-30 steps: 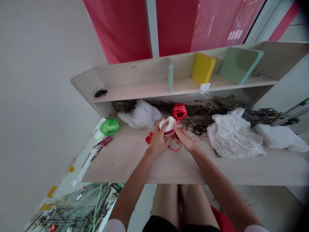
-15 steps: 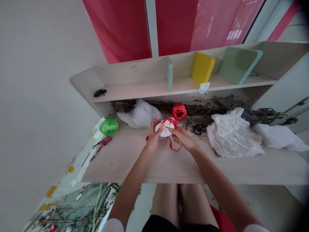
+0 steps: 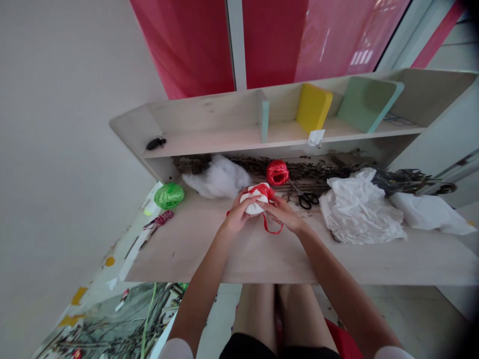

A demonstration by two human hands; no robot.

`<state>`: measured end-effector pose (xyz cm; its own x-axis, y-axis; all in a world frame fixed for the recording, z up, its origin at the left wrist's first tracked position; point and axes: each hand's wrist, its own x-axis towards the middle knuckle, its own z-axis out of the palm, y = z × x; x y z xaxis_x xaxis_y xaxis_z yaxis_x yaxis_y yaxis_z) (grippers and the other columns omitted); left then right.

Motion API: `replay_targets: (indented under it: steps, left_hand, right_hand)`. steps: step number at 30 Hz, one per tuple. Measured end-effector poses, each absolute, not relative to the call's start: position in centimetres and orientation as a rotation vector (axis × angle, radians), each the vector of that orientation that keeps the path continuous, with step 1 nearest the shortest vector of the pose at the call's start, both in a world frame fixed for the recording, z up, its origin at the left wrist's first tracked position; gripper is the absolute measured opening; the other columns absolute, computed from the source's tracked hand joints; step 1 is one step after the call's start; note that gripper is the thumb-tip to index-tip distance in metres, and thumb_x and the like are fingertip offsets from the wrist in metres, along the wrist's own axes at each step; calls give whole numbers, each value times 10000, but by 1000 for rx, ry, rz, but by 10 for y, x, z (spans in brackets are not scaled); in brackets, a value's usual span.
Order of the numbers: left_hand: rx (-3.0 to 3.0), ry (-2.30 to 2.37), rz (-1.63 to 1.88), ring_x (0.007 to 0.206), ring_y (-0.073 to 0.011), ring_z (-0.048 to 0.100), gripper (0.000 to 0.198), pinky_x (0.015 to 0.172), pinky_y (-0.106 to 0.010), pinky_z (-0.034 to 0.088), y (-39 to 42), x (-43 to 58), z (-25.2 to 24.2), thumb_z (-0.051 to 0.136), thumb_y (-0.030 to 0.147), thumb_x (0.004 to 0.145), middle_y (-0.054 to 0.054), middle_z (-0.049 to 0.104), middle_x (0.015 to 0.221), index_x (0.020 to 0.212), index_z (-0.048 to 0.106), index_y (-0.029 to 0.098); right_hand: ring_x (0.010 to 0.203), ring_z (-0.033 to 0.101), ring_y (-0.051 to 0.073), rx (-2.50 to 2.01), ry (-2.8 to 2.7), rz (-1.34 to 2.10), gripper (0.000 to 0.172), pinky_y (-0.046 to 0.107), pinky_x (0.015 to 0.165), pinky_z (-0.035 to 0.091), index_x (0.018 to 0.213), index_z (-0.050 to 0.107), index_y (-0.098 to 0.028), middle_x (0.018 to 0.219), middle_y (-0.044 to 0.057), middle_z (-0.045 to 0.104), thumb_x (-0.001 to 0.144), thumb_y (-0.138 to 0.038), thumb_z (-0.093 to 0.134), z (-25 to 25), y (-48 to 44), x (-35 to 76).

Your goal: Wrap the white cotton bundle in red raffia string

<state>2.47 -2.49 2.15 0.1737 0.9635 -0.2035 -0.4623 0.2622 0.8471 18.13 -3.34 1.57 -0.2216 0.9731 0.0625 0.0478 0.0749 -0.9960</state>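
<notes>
A grey wall [image 3: 75, 124] (dimly lit) flanks pale shelving [image 3: 209, 140].

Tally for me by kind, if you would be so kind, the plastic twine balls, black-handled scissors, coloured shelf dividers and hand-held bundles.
Plastic twine balls: 2 (green ball, red ball)
Black-handled scissors: 1
Shelf dividers: 3 (pale blue divider, yellow divider, green divider)
White bundle, in both hands: 1
Total: 7

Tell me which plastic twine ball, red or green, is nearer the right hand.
The shiny red plastic twine ball, just beyond the right hand; the green one lies much farther away, to the left.
</notes>
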Motion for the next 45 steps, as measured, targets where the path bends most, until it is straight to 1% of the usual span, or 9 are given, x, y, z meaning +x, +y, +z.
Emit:
replay_targets:
  steps: [6,9,14,17,25,32,35,39,45]
  left_hand:
    - [673,838,1162,888,-200,661,300,818,-390,566,-19,17,22,706,264,673,-40,682,954,955,634,190]
    - [613,895,1311,949,-211,659,341,887,-417,538,-14,14,24,708,224,647,-26,683,928,972,606,196]
    - [543,914,1430,1055,-242,641,395,939,-451,512,-9,8,28,714,223,627,-21,679,985,999,580,222]
    - [521,887,1431,1055,-227,642,359,941,-420,514,-9,5,29,699,243,641,-20,679,1017,981,585,224]
    - [273,728,1282,934,-210,682,314,752,-285,563,-10,-5,41,527,343,793,-64,716,962,1049,617,184]
    - [292,723,1208,804,-203,693,256,702,-311,567,-10,-5,36,562,300,776,-27,714,854,1010,604,205]
    - [324,729,1169,816,-214,696,268,705,-325,567,-10,-5,31,577,288,756,-34,716,880,1009,604,206]
    - [316,737,1161,826,-221,695,254,715,-342,571,-9,-5,30,579,286,752,-41,717,894,991,608,204]
    - [291,742,1176,890,-217,686,207,811,-379,567,-12,-3,36,571,265,768,-41,717,883,956,613,189]
  right_hand:
    - [559,492,81,-995,-1521,1418,486,190,480,369,1048,642,-148,712,-17,609,711,-489,720,18,-33,192]
    - [461,422,71,-1037,-1500,1375,480,194,424,325,1073,644,-149,588,-59,539,732,-484,683,16,-31,195]
    - [353,314,57,-1111,-1435,1220,426,200,364,245,757,610,-163,447,-89,384,820,-579,544,8,-25,195]
    - [347,356,56,-1192,-1418,1134,511,204,358,267,630,540,-176,476,-56,447,818,-650,511,3,-22,193]
    - [342,382,80,-1313,-1339,1103,648,226,346,294,710,658,-143,494,2,537,797,-745,434,-4,-18,190]
    - [703,623,183,-1241,-1434,626,496,298,650,500,1039,649,-159,834,74,685,770,-575,639,-4,-18,190]
    - [786,632,201,-1181,-1558,467,367,336,746,500,972,656,-179,906,83,691,780,-492,671,-6,-19,189]
    - [748,626,203,-1174,-1661,354,237,342,741,486,818,657,-192,829,76,694,844,-425,617,-10,-19,189]
    - [677,635,186,-1203,-1637,445,290,297,689,470,796,664,-190,761,60,706,893,-437,546,-9,-19,191]
